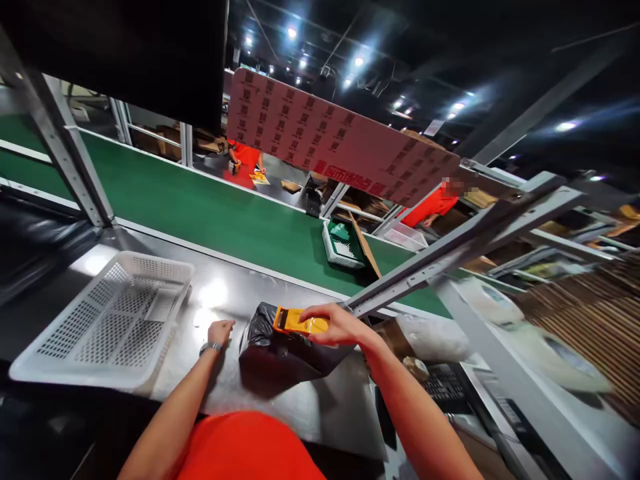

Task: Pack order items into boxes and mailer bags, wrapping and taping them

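My right hand (337, 323) is wrapped around a yellow tape dispenser (295, 320), holding it against the top of a black plastic-wrapped package (280, 360). The wrapping is creased and bunched at the package's left end. A little to the left of the package, my left hand (220, 331) hovers over or rests on the metal table (220, 393); which of the two I cannot tell. Its fingers are curled closed, with nothing visible in them, and a watch is on the wrist.
A white perforated basket (103, 377) sits on the left. Beyond the table runs a green conveyor belt (200, 210) carrying a white bin (327, 243). A metal post (415, 267) rises just right of the package. A keyboard (443, 387) lies at right. Co-workers in red stand across the belt.
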`<move>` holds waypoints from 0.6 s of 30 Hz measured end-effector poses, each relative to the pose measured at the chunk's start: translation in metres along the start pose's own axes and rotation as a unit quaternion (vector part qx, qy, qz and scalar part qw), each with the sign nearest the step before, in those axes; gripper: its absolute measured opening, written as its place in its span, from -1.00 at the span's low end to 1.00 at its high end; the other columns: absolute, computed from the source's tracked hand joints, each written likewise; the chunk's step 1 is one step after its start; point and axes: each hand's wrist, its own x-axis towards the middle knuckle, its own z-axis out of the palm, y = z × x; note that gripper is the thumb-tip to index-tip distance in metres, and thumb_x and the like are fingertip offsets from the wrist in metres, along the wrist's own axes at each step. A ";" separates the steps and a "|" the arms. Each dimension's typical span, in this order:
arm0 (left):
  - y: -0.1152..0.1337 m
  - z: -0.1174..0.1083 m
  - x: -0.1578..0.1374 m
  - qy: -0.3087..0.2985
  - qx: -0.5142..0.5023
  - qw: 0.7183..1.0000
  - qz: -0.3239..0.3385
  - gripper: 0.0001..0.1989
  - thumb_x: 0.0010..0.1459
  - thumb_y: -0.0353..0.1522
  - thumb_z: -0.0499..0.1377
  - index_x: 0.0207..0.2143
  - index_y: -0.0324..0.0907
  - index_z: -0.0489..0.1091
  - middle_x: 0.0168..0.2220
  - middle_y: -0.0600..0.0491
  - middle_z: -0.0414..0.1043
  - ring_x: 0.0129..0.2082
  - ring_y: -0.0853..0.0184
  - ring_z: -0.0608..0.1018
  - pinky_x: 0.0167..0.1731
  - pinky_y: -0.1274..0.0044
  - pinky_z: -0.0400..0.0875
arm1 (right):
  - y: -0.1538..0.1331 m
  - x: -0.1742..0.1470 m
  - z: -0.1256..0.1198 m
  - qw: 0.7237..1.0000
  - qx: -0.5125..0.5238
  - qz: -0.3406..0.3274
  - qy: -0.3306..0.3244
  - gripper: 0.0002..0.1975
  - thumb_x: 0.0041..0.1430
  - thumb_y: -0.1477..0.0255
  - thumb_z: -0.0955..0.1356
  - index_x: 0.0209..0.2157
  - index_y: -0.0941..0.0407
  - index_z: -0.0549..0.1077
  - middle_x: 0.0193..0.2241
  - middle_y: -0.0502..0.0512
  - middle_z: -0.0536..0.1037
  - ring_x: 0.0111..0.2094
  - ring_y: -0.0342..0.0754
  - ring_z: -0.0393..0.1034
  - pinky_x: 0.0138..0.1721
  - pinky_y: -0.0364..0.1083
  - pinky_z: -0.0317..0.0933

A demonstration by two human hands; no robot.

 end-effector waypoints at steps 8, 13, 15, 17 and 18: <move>-0.009 0.041 -0.009 0.026 0.068 0.997 0.039 -0.35 0.27 -0.39 0.30 0.40 -0.35 0.50 0.29 -0.42 0.59 0.41 -0.22 0.57 0.45 0.04 0.44 | 0.035 0.017 0.008 0.998 0.020 0.062 -0.021 -0.38 -0.16 0.22 0.60 0.00 0.11 0.79 -0.18 0.09 0.75 -0.21 0.05 0.56 -0.18 -0.07 0.39; -0.001 0.040 -0.040 0.048 0.016 0.982 0.180 -0.44 0.46 -0.25 0.17 0.41 -0.26 0.49 0.42 -0.31 0.54 0.48 -0.04 0.54 0.60 0.14 0.34 | 0.047 0.026 0.006 0.996 0.042 0.052 -0.052 -0.37 -0.13 0.20 0.60 0.04 0.13 0.77 -0.22 0.10 0.75 -0.23 0.08 0.58 -0.19 -0.04 0.42; 0.002 0.048 -0.055 0.009 -0.005 0.975 0.224 -0.42 0.49 -0.17 0.17 0.44 -0.21 0.48 0.48 -0.29 0.50 0.52 -0.02 0.51 0.64 0.11 0.29 | 0.054 0.030 0.006 0.995 0.055 0.050 -0.060 -0.37 -0.11 0.19 0.60 0.05 0.11 0.76 -0.23 0.11 0.75 -0.25 0.09 0.58 -0.20 -0.03 0.42; 0.004 0.053 -0.071 -0.025 -0.008 0.970 0.243 -0.31 0.48 -0.13 0.16 0.52 -0.26 0.39 0.57 -0.36 0.38 0.60 -0.10 0.42 0.67 0.00 0.21 | 0.060 0.031 0.009 0.995 0.070 0.046 -0.060 -0.40 -0.11 0.20 0.60 0.03 0.09 0.77 -0.24 0.12 0.76 -0.26 0.09 0.57 -0.21 -0.02 0.42; 0.005 0.054 -0.080 -0.022 -0.001 0.970 0.243 -0.25 0.47 -0.11 0.16 0.56 -0.31 0.32 0.61 -0.40 0.29 0.65 -0.16 0.34 0.68 -0.06 0.17 | 0.062 0.031 0.011 0.994 0.077 0.043 -0.058 -0.41 -0.12 0.21 0.60 0.01 0.07 0.77 -0.24 0.12 0.75 -0.26 0.09 0.57 -0.21 -0.03 0.42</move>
